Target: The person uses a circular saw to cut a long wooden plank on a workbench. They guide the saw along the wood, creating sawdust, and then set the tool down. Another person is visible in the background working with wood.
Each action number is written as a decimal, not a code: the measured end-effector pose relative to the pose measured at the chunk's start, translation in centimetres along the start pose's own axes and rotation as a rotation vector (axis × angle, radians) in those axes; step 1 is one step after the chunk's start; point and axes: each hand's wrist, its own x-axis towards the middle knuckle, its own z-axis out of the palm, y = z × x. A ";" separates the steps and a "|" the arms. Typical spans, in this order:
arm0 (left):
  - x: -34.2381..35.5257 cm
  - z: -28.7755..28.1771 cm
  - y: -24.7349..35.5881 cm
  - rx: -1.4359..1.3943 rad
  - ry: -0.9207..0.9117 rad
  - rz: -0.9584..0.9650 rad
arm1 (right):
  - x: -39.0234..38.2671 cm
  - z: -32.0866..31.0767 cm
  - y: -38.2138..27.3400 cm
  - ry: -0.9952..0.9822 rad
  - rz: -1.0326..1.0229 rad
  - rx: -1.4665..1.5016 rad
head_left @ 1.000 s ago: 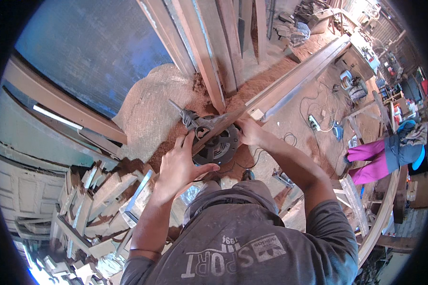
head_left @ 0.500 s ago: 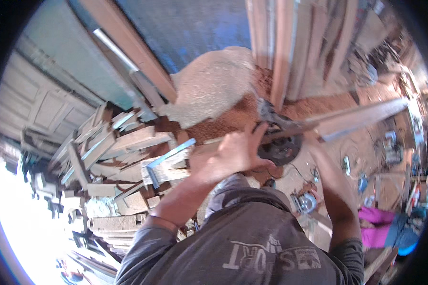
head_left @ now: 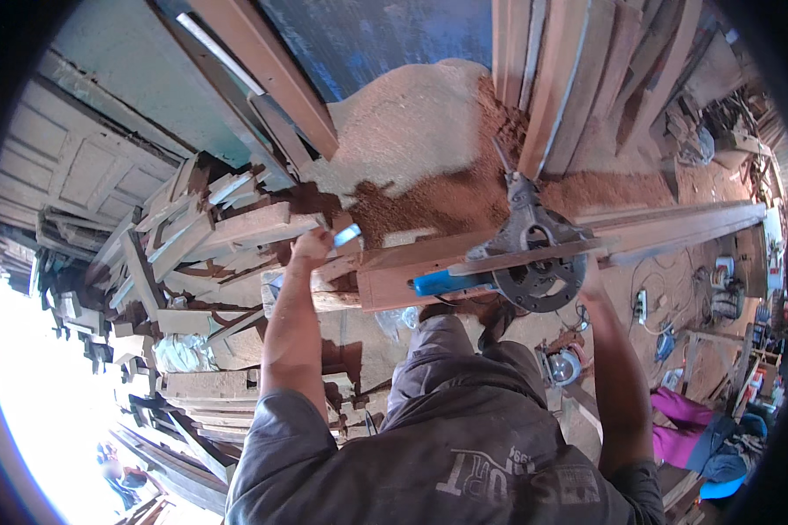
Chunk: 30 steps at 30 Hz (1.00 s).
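Observation:
My left hand [head_left: 309, 250] is at left of centre with fingers curled on something I cannot make out, beside a short light-blue strip [head_left: 347, 234]. A power tool with a blue body [head_left: 442, 283] and round black base [head_left: 538, 276], probably a router, lies on its side at a long wooden beam [head_left: 394, 284], with a wooden strip [head_left: 528, 255] across the base. My right hand [head_left: 591, 273] is at the base's right side, its fingers mostly hidden behind it.
Jumbled offcuts [head_left: 232, 227] fill the left. Upright boards [head_left: 556, 87] stand behind, near sawdust [head_left: 446, 201] and a pale sack [head_left: 403, 122]. Cables and tools [head_left: 639, 306] lie right. A person in purple trousers [head_left: 678, 420] is at lower right; another [head_left: 114, 468] is at lower left.
My left hand has released the round base and moved left to the offcuts. The tool's blue body now shows. My right hand remains by the base while the view has swung leftward.

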 end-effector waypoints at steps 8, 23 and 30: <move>-10.4 -13.8 9.9 0.215 0.835 0.016 | -0.8 1.7 -2.2 -0.084 -0.331 -0.966; -28.6 -14.8 54.2 0.764 0.200 0.141 | 1.1 1.0 -0.2 -0.265 -0.547 -0.606; -27.4 -12.2 58.9 0.790 0.114 -0.135 | 0.9 1.2 -1.3 -0.295 -0.515 -0.568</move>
